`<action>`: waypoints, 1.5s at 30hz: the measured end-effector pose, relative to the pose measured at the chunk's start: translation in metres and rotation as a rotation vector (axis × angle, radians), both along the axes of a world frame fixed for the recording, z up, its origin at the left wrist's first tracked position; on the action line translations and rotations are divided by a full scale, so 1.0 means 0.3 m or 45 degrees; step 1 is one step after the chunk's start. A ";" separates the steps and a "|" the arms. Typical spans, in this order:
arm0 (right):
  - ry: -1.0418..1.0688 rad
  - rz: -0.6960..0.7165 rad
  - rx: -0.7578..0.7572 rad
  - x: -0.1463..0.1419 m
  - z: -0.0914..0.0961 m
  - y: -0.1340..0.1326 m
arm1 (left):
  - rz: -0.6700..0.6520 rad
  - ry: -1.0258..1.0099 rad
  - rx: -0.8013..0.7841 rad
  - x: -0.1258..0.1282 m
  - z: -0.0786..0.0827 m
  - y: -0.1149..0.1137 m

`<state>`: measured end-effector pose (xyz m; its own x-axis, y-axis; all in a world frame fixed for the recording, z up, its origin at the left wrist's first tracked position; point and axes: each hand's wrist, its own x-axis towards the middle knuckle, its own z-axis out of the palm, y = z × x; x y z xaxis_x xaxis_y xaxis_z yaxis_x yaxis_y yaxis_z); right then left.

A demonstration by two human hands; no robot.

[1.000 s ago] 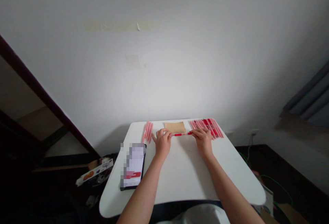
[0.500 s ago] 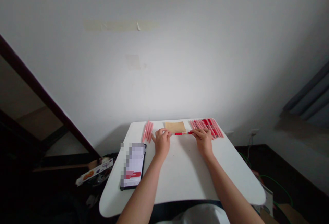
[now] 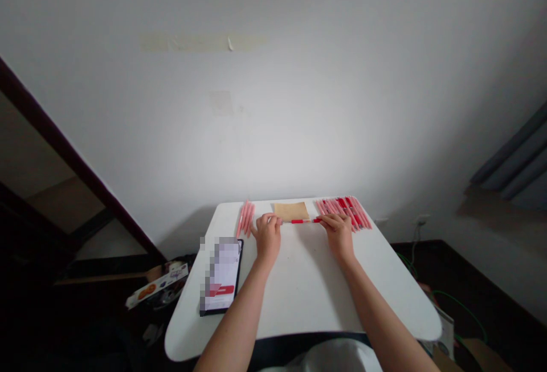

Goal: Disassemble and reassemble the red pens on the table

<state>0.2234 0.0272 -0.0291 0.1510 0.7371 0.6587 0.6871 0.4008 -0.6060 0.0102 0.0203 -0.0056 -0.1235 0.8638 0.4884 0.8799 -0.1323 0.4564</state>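
A slim pen (image 3: 298, 221) with red and pale sections lies level between my two hands, just above or on the far part of the white table. My left hand (image 3: 268, 231) is closed, with its fingertips at the pen's left end. At the right end, my right hand (image 3: 338, 229) pinches the pen; that end is hidden by the fingers. Several pink pens (image 3: 245, 218) lie side by side to the left of my left hand. A larger row of pink and red pens (image 3: 358, 211) lies beyond and to the right of my right hand.
A tan piece of paper (image 3: 291, 211) lies behind the pen. On the left of the white table (image 3: 305, 303) is a phone (image 3: 224, 275), partly blurred out. The wall (image 3: 294, 104) stands behind the table. A box (image 3: 158, 285) sits low at left.
My left hand has shifted slightly to the left, and a little more of the pen's pale left part shows. My right hand has hardly moved.
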 end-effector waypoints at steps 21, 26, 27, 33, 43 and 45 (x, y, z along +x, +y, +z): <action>-0.012 -0.003 -0.029 0.015 -0.014 0.014 | 0.043 0.088 -0.092 -0.009 0.017 -0.013; -0.013 -0.009 -0.050 0.011 -0.008 0.007 | 0.013 0.187 -0.129 -0.012 0.016 -0.020; -0.012 -0.014 -0.054 0.010 -0.006 0.005 | 0.011 0.194 -0.130 -0.013 0.014 -0.019; 0.011 -0.014 -0.069 0.002 0.007 -0.005 | 0.023 0.204 -0.101 -0.014 -0.005 -0.014; 0.035 -0.017 -0.067 0.000 0.009 -0.006 | 0.052 0.222 -0.106 -0.010 0.003 -0.020; 0.033 -0.008 -0.068 -0.001 0.010 -0.006 | 0.052 0.213 -0.109 -0.009 0.003 -0.020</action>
